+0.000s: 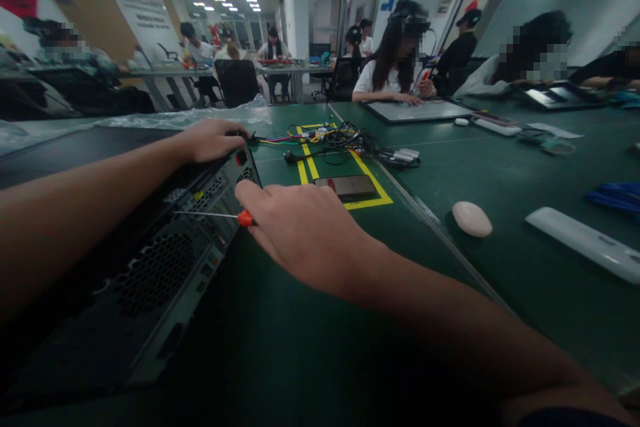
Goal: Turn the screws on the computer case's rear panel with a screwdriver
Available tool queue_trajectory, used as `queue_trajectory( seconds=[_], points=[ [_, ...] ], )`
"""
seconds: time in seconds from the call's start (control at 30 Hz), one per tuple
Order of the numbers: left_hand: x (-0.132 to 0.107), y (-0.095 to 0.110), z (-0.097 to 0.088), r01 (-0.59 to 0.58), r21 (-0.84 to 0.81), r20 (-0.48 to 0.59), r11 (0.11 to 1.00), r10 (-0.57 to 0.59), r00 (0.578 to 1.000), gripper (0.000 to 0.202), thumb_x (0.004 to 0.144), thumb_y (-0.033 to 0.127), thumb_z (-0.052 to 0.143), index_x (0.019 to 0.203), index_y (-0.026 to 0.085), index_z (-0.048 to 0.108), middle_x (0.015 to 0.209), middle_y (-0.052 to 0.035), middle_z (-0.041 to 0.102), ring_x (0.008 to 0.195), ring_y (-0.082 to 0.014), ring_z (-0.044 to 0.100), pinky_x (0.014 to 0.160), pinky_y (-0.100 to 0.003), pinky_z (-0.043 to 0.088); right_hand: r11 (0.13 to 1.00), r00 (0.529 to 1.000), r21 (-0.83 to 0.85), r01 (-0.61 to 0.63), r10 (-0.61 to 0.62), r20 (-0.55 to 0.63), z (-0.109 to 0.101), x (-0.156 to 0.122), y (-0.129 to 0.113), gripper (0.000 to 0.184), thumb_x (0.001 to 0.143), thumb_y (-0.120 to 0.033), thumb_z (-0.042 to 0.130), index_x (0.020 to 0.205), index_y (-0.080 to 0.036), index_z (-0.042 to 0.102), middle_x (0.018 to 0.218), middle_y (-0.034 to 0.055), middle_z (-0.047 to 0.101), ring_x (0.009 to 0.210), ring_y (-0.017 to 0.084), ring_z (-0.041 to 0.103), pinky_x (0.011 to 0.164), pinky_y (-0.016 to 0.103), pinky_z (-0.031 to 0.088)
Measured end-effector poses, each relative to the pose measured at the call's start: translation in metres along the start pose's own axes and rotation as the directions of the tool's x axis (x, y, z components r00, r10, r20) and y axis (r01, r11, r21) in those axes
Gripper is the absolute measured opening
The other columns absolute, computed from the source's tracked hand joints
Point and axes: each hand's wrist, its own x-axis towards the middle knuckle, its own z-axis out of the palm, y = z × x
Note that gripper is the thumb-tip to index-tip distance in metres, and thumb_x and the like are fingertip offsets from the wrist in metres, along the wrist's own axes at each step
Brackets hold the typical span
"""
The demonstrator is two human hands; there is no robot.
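Note:
A black computer case (155,273) lies tilted at the left, its metal back panel with vents and ports facing me. My left hand (217,139) lies over its far top corner, fingers curled round the edge. In my right hand (310,233) is a screwdriver (245,217), its orange collar showing and the rest of the handle hidden in the closed fist. The thin shaft points left, and its tip is at the back panel, below a small yellow label (199,195). Whether the tip sits in a screw cannot be made out.
Beyond my hands are a tangle of cables (345,140) and a phone-like slab (347,187) inside yellow tape. A pale mouse (472,219) and a white bar (590,243) lie right. Across the green table (425,167), a person (395,67) works at a flat panel.

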Motion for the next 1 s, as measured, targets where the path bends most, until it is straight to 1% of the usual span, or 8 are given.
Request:
queue_trajectory(
  seconds=[0.2,0.4,0.53,0.67,0.73,0.83,0.93,1.0],
  points=[
    [-0.005,0.009,-0.005,0.000,0.021,0.026,1.000,-0.001,1.000,0.065,0.084,0.049,0.042,0.132,0.012,0.069,0.136,-0.0126,0.068,0.118,-0.0316,0.062,0.111,-0.042,0.042,1.000,1.000,-0.010,0.000,0.000,0.012,-0.001,0.001,-0.001,0.023,0.101,-0.019,0.049,0.122,-0.016,0.059,0.096,0.0057,0.077,0.078,0.023,0.072,0.062,0.031,0.040],
    [-0.009,0.016,-0.007,0.006,0.029,0.034,1.000,-0.007,0.999,0.068,0.083,0.049,0.042,0.132,0.010,0.068,0.134,-0.0153,0.068,0.121,-0.0335,0.061,0.110,-0.043,0.042,0.999,0.999,-0.047,-0.002,0.001,-0.032,-0.001,-0.001,-0.003,0.018,0.101,-0.020,0.049,0.109,-0.016,0.064,0.091,0.0046,0.076,0.075,0.024,0.072,0.056,0.033,0.039],
    [-0.009,0.016,-0.007,0.014,0.028,0.029,1.000,-0.015,0.999,0.066,0.084,0.048,0.041,0.133,0.011,0.068,0.134,-0.0151,0.068,0.119,-0.0328,0.061,0.109,-0.044,0.043,0.998,1.000,-0.055,-0.021,0.019,-0.025,-0.002,-0.001,-0.003,0.019,0.103,-0.024,0.049,0.104,-0.016,0.066,0.093,0.0051,0.076,0.078,0.025,0.072,0.058,0.034,0.041],
    [-0.009,0.015,-0.007,0.007,0.023,0.038,1.000,-0.008,0.999,0.066,0.085,0.048,0.041,0.133,0.011,0.067,0.135,-0.0154,0.067,0.119,-0.0323,0.061,0.110,-0.043,0.042,0.999,0.999,-0.035,-0.035,0.036,0.018,-0.003,0.000,-0.003,0.029,0.106,-0.034,0.047,0.097,-0.017,0.068,0.095,0.0057,0.076,0.084,0.026,0.073,0.060,0.035,0.044],
    [-0.009,0.015,-0.008,0.002,0.032,0.039,0.999,-0.003,0.999,0.067,0.086,0.049,0.040,0.134,0.011,0.067,0.135,-0.0160,0.067,0.120,-0.0328,0.060,0.110,-0.043,0.042,0.999,0.999,-0.035,-0.039,0.040,0.020,-0.002,0.000,-0.004,0.030,0.106,-0.033,0.045,0.096,-0.017,0.069,0.096,0.0059,0.077,0.086,0.026,0.073,0.062,0.035,0.045],
    [-0.008,0.015,-0.007,0.002,0.036,0.037,0.999,-0.003,0.999,0.067,0.085,0.048,0.040,0.133,0.010,0.068,0.134,-0.0165,0.067,0.120,-0.0334,0.060,0.109,-0.044,0.042,0.999,0.999,-0.029,-0.045,0.046,0.019,-0.002,0.000,-0.004,0.027,0.106,-0.034,0.047,0.100,-0.017,0.067,0.098,0.0065,0.077,0.088,0.025,0.073,0.065,0.034,0.047],
    [-0.007,0.014,-0.007,0.006,0.037,0.036,0.999,-0.007,0.999,0.068,0.085,0.048,0.040,0.133,0.010,0.068,0.134,-0.0150,0.068,0.120,-0.0330,0.061,0.110,-0.043,0.042,0.999,0.999,-0.016,-0.049,0.049,0.023,-0.001,0.000,-0.003,0.025,0.101,-0.035,0.056,0.117,-0.017,0.061,0.102,0.0061,0.077,0.087,0.025,0.073,0.067,0.034,0.048],
    [-0.007,0.013,-0.007,0.004,0.043,0.036,0.999,-0.005,0.999,0.067,0.085,0.048,0.040,0.133,0.011,0.068,0.134,-0.0137,0.068,0.119,-0.0323,0.061,0.110,-0.042,0.042,0.999,0.999,-0.020,-0.039,0.040,0.018,0.000,0.000,-0.002,0.027,0.101,-0.027,0.054,0.127,-0.017,0.056,0.102,0.0056,0.077,0.085,0.024,0.072,0.068,0.034,0.048]
  ],
)
